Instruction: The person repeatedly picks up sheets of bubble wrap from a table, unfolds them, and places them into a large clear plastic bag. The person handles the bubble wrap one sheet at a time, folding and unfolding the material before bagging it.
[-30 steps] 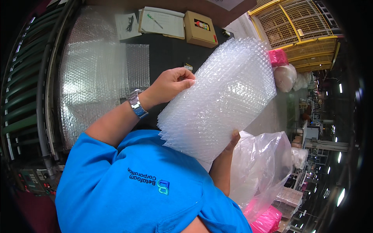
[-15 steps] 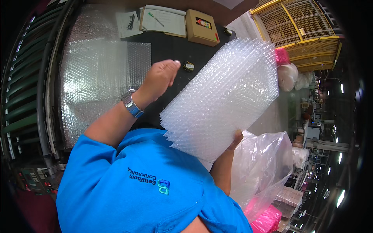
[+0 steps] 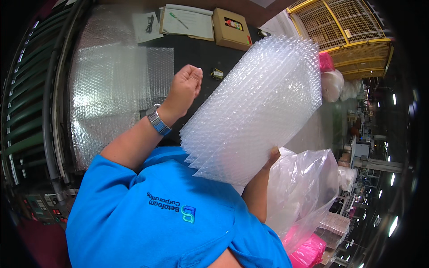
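Note:
A thick stack of clear bubble wrap sheets point(image 3: 254, 107) slants up in front of my chest, its left edges fanned into layers. My right hand point(image 3: 273, 156) grips the stack at its lower right edge. Only the thumb side of that hand shows; the other fingers are hidden behind the sheets. Left of the stack, apart from it, my left hand point(image 3: 185, 87) is raised with its fingers curled together and nothing visible in them. A metal-band watch point(image 3: 158, 119) is on that wrist. More bubble wrap point(image 3: 105, 98) lies flat on the dark table point(image 3: 196, 56) to the left.
At the table's back are a clipboard with paper and a green pen point(image 3: 187, 21), a brown box point(image 3: 231, 29) and a small black-and-yellow object point(image 3: 217, 73). A roller conveyor point(image 3: 31, 102) runs along the left. A clear plastic bag point(image 3: 304, 187) stands at right, before yellow mesh fencing point(image 3: 342, 22).
My left hand has drawn slightly left, away from the stack, its fingers curled tighter. The stack has shifted a little up and left at its upper and left edges; my right hand still grips it.

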Motion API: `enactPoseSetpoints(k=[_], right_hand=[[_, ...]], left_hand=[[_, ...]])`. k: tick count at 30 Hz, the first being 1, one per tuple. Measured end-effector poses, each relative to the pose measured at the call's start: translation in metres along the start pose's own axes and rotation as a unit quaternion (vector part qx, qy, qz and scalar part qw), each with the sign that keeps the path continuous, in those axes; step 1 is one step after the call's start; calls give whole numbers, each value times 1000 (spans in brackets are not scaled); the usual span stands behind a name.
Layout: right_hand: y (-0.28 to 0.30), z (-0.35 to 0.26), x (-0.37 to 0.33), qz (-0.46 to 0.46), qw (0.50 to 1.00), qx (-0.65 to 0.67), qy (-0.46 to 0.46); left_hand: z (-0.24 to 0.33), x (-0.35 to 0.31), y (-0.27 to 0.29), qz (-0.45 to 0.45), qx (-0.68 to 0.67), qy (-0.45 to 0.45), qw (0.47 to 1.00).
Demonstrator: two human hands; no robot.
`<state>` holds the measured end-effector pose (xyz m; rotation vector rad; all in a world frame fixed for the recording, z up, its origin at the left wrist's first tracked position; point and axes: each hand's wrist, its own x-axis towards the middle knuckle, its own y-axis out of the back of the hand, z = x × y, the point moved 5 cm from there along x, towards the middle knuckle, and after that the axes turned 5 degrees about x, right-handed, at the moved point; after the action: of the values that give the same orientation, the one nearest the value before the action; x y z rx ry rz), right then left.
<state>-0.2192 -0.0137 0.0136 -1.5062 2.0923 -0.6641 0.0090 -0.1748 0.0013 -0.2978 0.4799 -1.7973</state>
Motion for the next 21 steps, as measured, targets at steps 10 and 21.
enactPoseSetpoints(k=[10,21], right_hand=[[24,7,7,-73,996,24,-41],[17,5,1,-37,999,-36,14]], left_hand=[[2,-13,-15,-125,287,-71,947],[39,-2,-20,-59,191,-98,975]])
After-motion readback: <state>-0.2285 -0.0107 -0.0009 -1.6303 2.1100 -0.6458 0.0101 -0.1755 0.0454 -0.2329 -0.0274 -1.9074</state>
